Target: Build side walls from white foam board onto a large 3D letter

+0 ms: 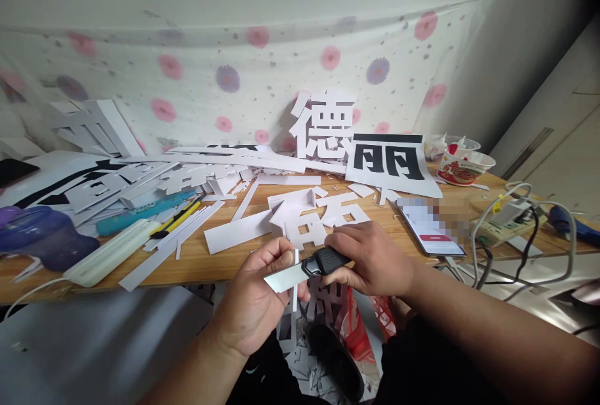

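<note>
My right hand [370,258] is closed around the black handle of a utility knife [323,264], its wide blade pointing left. A narrow white foam board strip [295,295] stands on end, pinched between the thumb and fingers of my left hand [260,292]. The blade crosses in front of my left fingers beside the strip; I cannot tell whether it touches it. Just beyond my hands, cut white board pieces [307,227] lie at the table's front edge. Farther back, a cut-out white character [323,124] leans against the wall covering.
On the wooden table [187,267], a printed character sheet [389,164], paper bowl [464,164] and phone [429,227] lie right, near a power strip [510,217] with cables. Left are a yellow cutter [178,220], white cabled device [115,255] and purple container [47,236]. Scraps litter the floor.
</note>
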{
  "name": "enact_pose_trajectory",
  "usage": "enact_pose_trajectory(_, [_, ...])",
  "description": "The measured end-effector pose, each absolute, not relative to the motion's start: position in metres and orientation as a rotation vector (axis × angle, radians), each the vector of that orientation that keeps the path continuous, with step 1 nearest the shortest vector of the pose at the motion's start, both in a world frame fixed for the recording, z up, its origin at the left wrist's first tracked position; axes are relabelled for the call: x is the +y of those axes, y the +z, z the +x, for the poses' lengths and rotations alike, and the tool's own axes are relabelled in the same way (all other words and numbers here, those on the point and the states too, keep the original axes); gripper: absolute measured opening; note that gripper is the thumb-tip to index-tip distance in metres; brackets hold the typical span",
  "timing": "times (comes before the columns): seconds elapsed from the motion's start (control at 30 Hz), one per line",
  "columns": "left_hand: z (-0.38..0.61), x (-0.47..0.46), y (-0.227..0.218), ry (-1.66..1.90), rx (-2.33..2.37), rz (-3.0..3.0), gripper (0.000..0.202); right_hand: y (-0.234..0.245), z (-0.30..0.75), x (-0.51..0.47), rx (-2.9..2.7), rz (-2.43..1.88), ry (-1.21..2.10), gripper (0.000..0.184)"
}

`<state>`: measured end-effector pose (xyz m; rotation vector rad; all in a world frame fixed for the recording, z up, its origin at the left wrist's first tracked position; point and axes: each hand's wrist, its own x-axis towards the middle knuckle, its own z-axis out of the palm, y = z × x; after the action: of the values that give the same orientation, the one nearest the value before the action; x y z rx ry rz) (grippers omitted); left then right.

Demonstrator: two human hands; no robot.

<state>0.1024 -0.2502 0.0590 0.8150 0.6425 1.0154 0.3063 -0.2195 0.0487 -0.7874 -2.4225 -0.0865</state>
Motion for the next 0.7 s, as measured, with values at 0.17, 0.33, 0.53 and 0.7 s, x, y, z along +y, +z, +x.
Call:
enact_pose_trajectory(0.17, [0.102,-0.251,0.059,1.006,0.632,0.801,0.023,0.049,0.309,-0.219,-2.424,-0.784,-0.088,0.055])
enact_pose_trajectory(0.33, [0.101,-0.250,0.060,0.985,0.609,0.833,0.024,0.050,0.309,-0.217,-2.408,-0.769,-0.089,0.056])
enact_pose_trajectory(0.53, [0.103,-0.251,0.059,0.966,0.559,0.830,0.022,0.047,0.311,-0.215,-2.401,-0.779,-0.098,0.058])
enact_pose_trajectory(0.7, [0.102,-0.252,0.058,1.029,0.561,0.803,0.014,0.039,0.326,-0.199,-2.251,-0.968,0.029,0.055])
